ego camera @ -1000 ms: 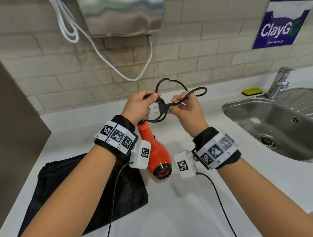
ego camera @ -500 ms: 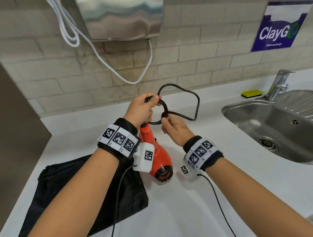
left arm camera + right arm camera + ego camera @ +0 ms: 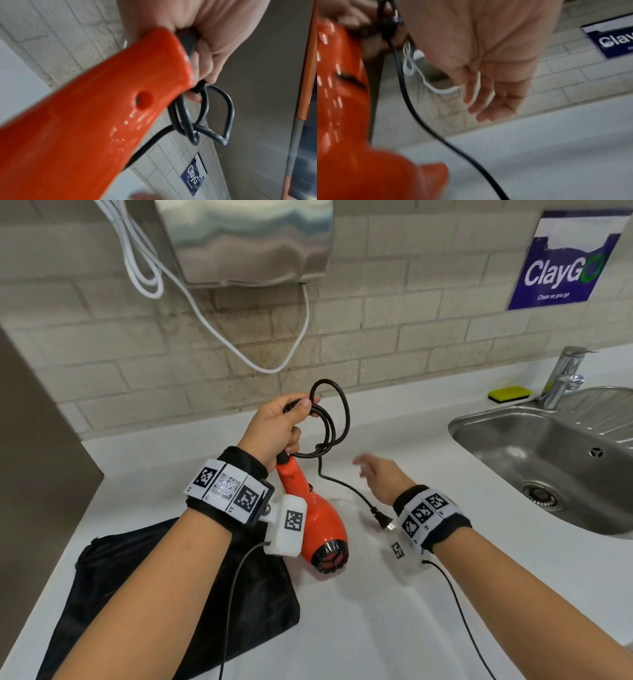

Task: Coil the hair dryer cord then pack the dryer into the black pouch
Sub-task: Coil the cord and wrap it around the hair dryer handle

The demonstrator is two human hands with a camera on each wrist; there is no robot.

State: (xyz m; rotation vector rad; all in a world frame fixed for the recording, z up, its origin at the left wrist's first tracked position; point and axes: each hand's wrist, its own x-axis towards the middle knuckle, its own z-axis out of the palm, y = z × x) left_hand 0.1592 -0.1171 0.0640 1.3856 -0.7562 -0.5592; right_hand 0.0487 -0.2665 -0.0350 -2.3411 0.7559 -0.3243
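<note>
The orange hair dryer (image 3: 317, 518) is held by its handle end in the left hand (image 3: 274, 429), lifted off the white counter (image 3: 428, 594), nozzle pointing down toward 6 o'clock. The fingers are curled round the handle tip and the coiled loops of the black cord (image 3: 330, 419); several loops are bunched at the hand, standing up toward 12 o'clock. In the left wrist view the loops are seen pinched beside the handle. A loose tail of cord hangs from the coil toward 4 o'clock and ends in the plug (image 3: 383, 520), just beside the right wrist. The right hand (image 3: 382, 475) is held apart at 3 o'clock of the dryer, fingers relaxed and spread, nothing gripped; blurred. The black pouch (image 3: 154, 594) is lying flat on the counter at 7 o'clock of the dryer, partly under the left forearm. A steel sink (image 3: 548, 467) is seen at far 3 o'clock.
</note>
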